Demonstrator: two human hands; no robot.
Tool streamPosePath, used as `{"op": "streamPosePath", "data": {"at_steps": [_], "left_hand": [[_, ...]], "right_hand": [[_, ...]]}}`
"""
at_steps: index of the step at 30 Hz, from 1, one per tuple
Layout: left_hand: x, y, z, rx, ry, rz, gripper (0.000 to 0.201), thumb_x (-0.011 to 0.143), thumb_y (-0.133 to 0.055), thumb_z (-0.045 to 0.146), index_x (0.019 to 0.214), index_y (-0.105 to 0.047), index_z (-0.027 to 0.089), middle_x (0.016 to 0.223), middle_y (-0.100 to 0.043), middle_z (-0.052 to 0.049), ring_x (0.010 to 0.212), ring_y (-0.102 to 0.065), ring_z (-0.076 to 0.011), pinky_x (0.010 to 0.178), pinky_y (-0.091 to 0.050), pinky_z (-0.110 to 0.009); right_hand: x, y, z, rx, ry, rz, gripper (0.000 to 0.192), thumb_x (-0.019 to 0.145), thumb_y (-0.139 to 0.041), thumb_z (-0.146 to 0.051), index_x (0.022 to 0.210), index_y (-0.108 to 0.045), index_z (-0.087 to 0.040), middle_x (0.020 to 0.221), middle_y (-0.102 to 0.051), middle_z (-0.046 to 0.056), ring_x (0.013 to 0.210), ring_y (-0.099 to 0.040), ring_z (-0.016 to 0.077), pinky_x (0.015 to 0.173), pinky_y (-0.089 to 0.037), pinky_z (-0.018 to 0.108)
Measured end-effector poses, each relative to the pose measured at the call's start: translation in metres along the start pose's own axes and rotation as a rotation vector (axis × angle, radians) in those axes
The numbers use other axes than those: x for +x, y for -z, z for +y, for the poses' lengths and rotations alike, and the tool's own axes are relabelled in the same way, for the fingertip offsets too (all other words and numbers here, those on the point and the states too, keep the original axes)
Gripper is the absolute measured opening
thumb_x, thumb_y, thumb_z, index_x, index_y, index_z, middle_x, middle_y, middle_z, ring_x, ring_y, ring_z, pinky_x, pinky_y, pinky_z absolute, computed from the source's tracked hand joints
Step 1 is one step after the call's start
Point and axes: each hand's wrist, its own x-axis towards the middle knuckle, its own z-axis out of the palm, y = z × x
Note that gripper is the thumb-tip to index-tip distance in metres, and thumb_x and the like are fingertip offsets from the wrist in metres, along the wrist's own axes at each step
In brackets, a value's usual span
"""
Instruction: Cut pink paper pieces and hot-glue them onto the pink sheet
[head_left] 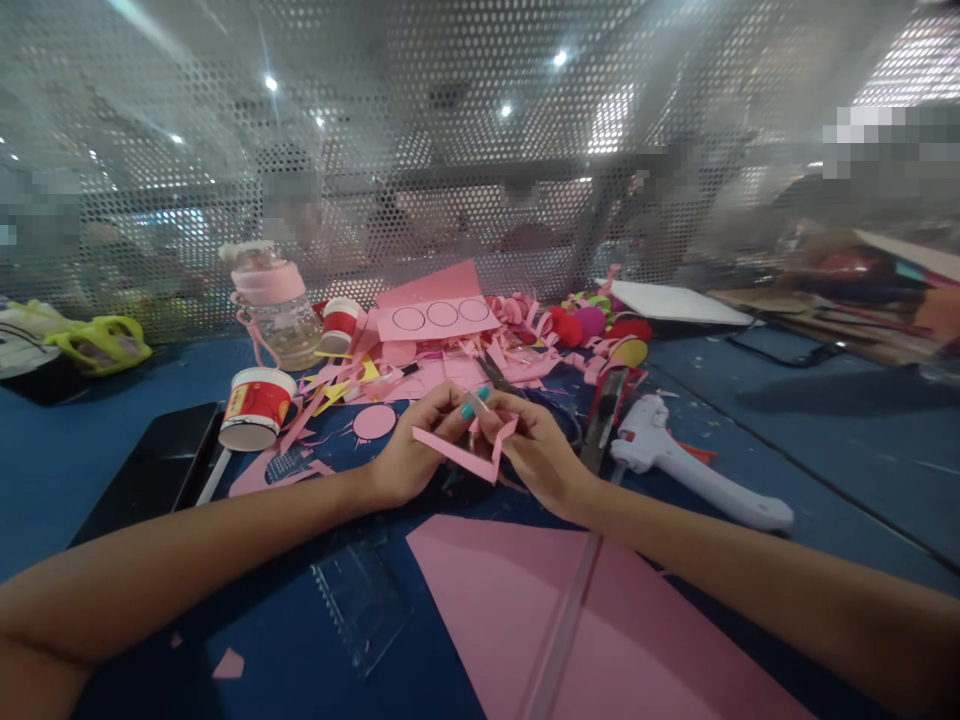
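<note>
The folded pink paper strip (454, 453) sits right in the grip, between the fingertips of both hands, its long arm slanting toward the left hand (411, 452) and its short bent end rising at the right hand (551, 455). The left grip is narrow, thumb and fingers drawn in close at the strip's upper side; the right grip is narrow too, pinching the strip near its bend. The fingertips of the two hands nearly meet above the paper — teal nails showing — and which fingertip bears on which part of the strip I cannot tell.

Just nearer than the grip, a large pink sheet (499, 610) lies on the blue bench (285, 620), a translucent strip (559, 650) across it. Nearer and left of the grip is a clear plastic piece (364, 600). Close to the left of the left hand lies a pink disc (373, 422); farther left stand a red-and-white paper cup (259, 410) and, past it, a flat black device (146, 475). Right of the right hand lie a dark cutter-like tool (602, 425) and a white glue gun (697, 480). Beyond the grip — among pink scraps — a pink card with three drawn circles (442, 330) leans up, and a clear bottle (281, 325) stands to its left.
</note>
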Motion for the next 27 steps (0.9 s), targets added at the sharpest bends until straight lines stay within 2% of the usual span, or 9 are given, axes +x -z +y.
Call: {"op": "streamPosePath", "data": {"at_steps": [6,11,16,19,23,27], "left_hand": [[0.002,0.0037,-0.0063,-0.047,0.068,-0.072,0.035,0.075,-0.057,0.046,0.071,-0.037,0.018,0.056,-0.04,0.007,0.045,-0.037,-0.0045,0.043,-0.031,-0.017],[0.0023,0.0036,-0.0031,0.028,0.02,-0.066,0.037,0.075,-0.056,0.049,0.072,-0.036,0.018,0.062,-0.038,0.006,0.053,-0.038,-0.0063,0.048,-0.033,-0.018],[0.0,0.0029,-0.0023,0.195,-0.172,-0.026,0.033,0.086,-0.037,0.048,0.074,-0.043,0.018,0.071,-0.041,0.002,0.066,-0.04,-0.0104,0.063,-0.037,-0.024],[-0.0012,0.0042,-0.0061,0.308,-0.233,-0.023,0.034,0.089,-0.031,0.044,0.072,-0.044,0.017,0.071,-0.044,0.0,0.067,-0.042,-0.0117,0.065,-0.037,-0.025],[-0.0023,0.0046,-0.0082,0.337,-0.189,-0.067,0.031,0.091,-0.03,0.038,0.076,-0.047,0.017,0.068,-0.049,0.0,0.063,-0.045,-0.0118,0.061,-0.037,-0.025],[-0.0027,0.0034,-0.0051,0.474,-0.162,-0.043,0.026,0.092,-0.029,0.034,0.081,-0.046,0.017,0.071,-0.051,-0.001,0.063,-0.047,-0.0117,0.06,-0.037,-0.025]], "right_hand": [[0.0006,0.0041,0.0008,0.04,0.026,-0.05,0.035,0.065,-0.067,-0.045,0.059,-0.046,-0.018,0.046,-0.042,-0.008,0.037,-0.035,0.0035,0.035,-0.026,0.018],[-0.0015,0.0054,0.0,-0.01,0.045,-0.061,0.032,0.071,-0.063,-0.046,0.067,-0.048,-0.018,0.048,-0.042,-0.009,0.035,-0.032,0.003,0.033,-0.023,0.017],[-0.0005,0.0043,0.0004,-0.044,0.064,-0.038,0.034,0.07,-0.062,-0.049,0.064,-0.048,-0.018,0.047,-0.041,-0.008,0.035,-0.034,0.0039,0.034,-0.026,0.018],[0.0012,0.0043,0.0022,-0.059,0.061,0.005,0.035,0.07,-0.061,-0.049,0.063,-0.047,-0.018,0.045,-0.039,-0.009,0.036,-0.033,0.0044,0.034,-0.026,0.019],[0.0028,0.0051,0.0043,-0.054,0.071,0.02,0.036,0.069,-0.062,-0.051,0.064,-0.047,-0.019,0.046,-0.041,-0.008,0.036,-0.036,0.0051,0.034,-0.028,0.019],[0.0024,0.0043,0.0032,-0.037,0.05,0.069,0.038,0.066,-0.063,-0.053,0.064,-0.045,-0.019,0.048,-0.043,-0.008,0.037,-0.038,0.0053,0.034,-0.029,0.019]]}}
